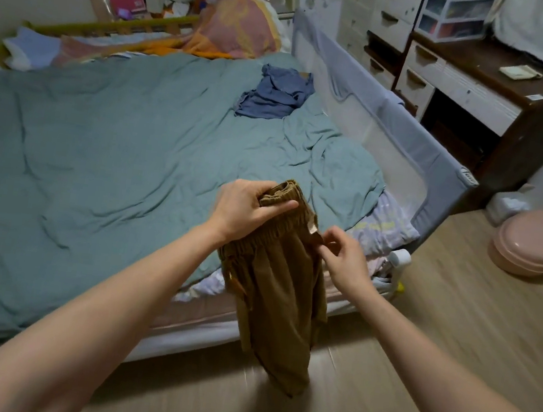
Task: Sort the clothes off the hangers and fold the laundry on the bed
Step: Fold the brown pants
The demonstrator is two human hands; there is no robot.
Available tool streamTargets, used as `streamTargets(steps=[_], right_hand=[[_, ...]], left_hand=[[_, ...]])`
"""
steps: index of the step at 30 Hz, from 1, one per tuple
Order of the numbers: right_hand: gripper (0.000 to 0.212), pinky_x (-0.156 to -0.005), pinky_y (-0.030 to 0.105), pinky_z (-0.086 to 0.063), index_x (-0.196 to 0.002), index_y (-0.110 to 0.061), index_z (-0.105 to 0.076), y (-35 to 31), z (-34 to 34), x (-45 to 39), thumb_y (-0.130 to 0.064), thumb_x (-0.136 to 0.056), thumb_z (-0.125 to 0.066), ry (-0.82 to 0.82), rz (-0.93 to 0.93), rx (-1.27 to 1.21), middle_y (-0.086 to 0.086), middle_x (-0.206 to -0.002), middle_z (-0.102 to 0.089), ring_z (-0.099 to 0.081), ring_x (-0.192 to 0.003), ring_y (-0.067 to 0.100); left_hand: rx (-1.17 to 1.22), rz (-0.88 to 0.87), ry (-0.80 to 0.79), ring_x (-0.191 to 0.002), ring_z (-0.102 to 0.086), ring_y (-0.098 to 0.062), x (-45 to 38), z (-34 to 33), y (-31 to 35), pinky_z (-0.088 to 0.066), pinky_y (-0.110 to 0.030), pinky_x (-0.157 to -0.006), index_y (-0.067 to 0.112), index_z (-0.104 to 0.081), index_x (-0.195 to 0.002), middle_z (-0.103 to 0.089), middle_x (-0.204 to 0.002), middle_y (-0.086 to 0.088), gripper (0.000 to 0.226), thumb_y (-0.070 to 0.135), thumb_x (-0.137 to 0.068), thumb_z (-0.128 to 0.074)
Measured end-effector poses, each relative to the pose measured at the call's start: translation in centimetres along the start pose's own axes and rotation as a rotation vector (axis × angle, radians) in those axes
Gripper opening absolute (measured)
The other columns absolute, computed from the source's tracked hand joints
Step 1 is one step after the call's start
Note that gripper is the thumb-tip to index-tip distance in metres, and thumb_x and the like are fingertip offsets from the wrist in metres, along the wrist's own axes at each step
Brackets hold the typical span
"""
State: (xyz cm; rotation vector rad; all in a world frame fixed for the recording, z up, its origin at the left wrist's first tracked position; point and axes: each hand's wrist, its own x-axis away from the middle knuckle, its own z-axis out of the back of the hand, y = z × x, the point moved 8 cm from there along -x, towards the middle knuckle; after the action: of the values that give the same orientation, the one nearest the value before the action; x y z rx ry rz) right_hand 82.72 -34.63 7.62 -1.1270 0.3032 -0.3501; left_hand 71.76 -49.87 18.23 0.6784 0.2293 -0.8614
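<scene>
Left hand point(245, 209) up front, fingers and thumb curled round the bunched end of the waistband, and that is what carries the brown corduroy trousers with the gathered elastic waist point(277, 293). Right hand point(346, 257) comes in at the other side of the band, fingertips pinching a small fold of cloth right at the edge, near a pale tag. So both hands are grasping the same garment, left with a full grip, right with a fine pinch.

The trousers hang free in the air over the near edge of the bed, legs dropping straight down toward the pale wood-plank floor point(436, 331), not touching the mattress. No hanger shows on them.

How will they handle? Soft and limp by the look of the drape, light enough for one hand, with a ribbed nap that should not slip. The waistband is the place to hold: thick, gathered, it gives the fingers something firm. Spread it between both hands and the legs should fall even for laying flat.

Beyond the hands, the bed under its rumpled teal quilt point(115, 150) waits as the folding spot. Farther up it lies a crumpled blue garment point(277, 96), unfolded, beside the grey mesh bed rail point(392, 142).
</scene>
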Motion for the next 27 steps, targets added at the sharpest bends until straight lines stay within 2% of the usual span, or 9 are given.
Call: streamTargets(steps=[4, 7, 10, 14, 19, 21, 23, 24, 27], right_hand=[[0.011, -0.065, 0.028, -0.042, -0.083, -0.012, -0.051, -1.8, 0.7, -0.4, -0.006, -0.090, -0.058, -0.190, 0.165, 0.281, 0.002, -0.075, -0.058, -0.055, -0.071, 0.016], [0.007, -0.063, 0.022, -0.037, -0.089, -0.008, -0.049, -2.9, 1.7, -1.0, -0.009, -0.095, -0.052, -0.100, 0.155, 0.176, 0.004, -0.079, -0.054, -0.047, -0.069, 0.011], [0.010, -0.071, 0.029, -0.037, -0.098, -0.009, -0.045, -1.1, -0.1, -0.3, -0.018, -0.100, -0.044, -0.242, 0.042, 0.209, 0.004, -0.087, -0.052, -0.047, -0.080, 0.013], [0.028, -0.078, 0.020, -0.049, -0.108, -0.017, -0.060, -1.8, 0.2, -0.4, -0.032, -0.086, -0.069, -0.375, -0.013, 0.027, -0.006, -0.099, -0.067, -0.062, -0.089, 0.004], [0.019, -0.060, 0.020, -0.042, -0.071, -0.021, -0.062, -1.7, 0.9, -0.6, -0.012, -0.079, -0.076, -0.546, 0.029, 0.325, -0.009, -0.067, -0.062, -0.053, -0.060, -0.004], [0.020, -0.060, 0.023, -0.041, -0.072, -0.018, -0.067, -3.4, 4.2, -3.1, 0.000, -0.080, -0.070, -0.267, 0.101, 0.334, -0.010, -0.064, -0.061, -0.054, -0.058, -0.007], [0.024, -0.063, 0.024, -0.042, -0.078, -0.011, -0.071, -3.4, 7.3, -4.0, 0.010, -0.076, -0.059, 0.066, 0.127, 0.329, -0.002, -0.069, -0.065, -0.061, -0.069, 0.005], [0.024, -0.065, 0.024, -0.043, -0.081, -0.009, -0.072, -2.5, 6.8, -3.3, 0.010, -0.076, -0.058, 0.037, 0.115, 0.375, 0.002, -0.074, -0.067, -0.063, -0.076, 0.013], [0.007, -0.059, 0.025, -0.041, -0.076, -0.009, -0.067, 2.4, 1.9, 0.3, -0.011, -0.082, -0.070, -0.454, 0.018, 0.485, 0.006, -0.072, -0.066, -0.059, -0.073, 0.012]], left_hand=[[-0.360, -0.058, 0.027, -0.064, -0.065, -0.018, 1.0, 0.8, -1.1, -0.031, -0.025, -0.049, 0.023, -0.069, -0.081, -0.068, -0.066, 0.004, 0.064, 0.077, -0.080, -0.036], [-0.402, -0.141, 0.071, -0.063, -0.067, -0.022, 0.0, 1.5, -0.2, -0.037, -0.026, -0.048, 0.024, -0.066, -0.082, -0.069, -0.067, 0.002, 0.060, 0.079, -0.076, -0.044], [-0.392, -0.145, -0.227, -0.088, -0.068, -0.024, -0.9, 0.1, 0.1, -0.049, -0.032, -0.067, 0.030, -0.061, -0.116, -0.073, -0.093, 0.001, 0.073, 0.081, -0.065, -0.058], [-0.270, -0.054, -0.259, -0.089, -0.064, -0.021, -1.5, -0.2, 0.8, -0.043, -0.031, -0.067, 0.026, -0.065, -0.096, -0.069, -0.088, 0.007, 0.050, 0.066, -0.066, -0.073], [-0.003, -0.108, -0.571, -0.090, -0.062, -0.013, -0.3, -3.4, 3.2, -0.047, -0.029, -0.077, 0.021, -0.066, -0.103, -0.069, -0.096, 0.008, 0.039, 0.040, -0.071, -0.080], [0.026, -0.099, -0.489, -0.075, -0.057, -0.013, -1.8, -2.7, 4.0, -0.040, -0.027, -0.064, 0.033, -0.055, -0.081, -0.059, -0.074, 0.016, 0.029, 0.027, -0.073, -0.082], [0.061, -0.060, -0.358, -0.068, -0.054, -0.019, -3.0, -2.1, 3.9, -0.033, -0.027, -0.059, 0.035, -0.041, -0.070, -0.050, -0.063, 0.015, 0.041, 0.010, -0.076, -0.074], [0.085, -0.029, -0.403, -0.065, -0.053, -0.018, -2.5, -2.8, 3.5, -0.033, -0.026, -0.059, 0.034, -0.041, -0.067, -0.050, -0.062, 0.014, 0.041, 0.003, -0.076, -0.067], [0.178, 0.087, -0.782, -0.073, -0.059, -0.004, 1.7, -6.6, 1.4, -0.045, -0.020, -0.069, 0.034, -0.055, -0.080, -0.062, -0.077, 0.018, 0.036, 0.002, -0.078, -0.073]])
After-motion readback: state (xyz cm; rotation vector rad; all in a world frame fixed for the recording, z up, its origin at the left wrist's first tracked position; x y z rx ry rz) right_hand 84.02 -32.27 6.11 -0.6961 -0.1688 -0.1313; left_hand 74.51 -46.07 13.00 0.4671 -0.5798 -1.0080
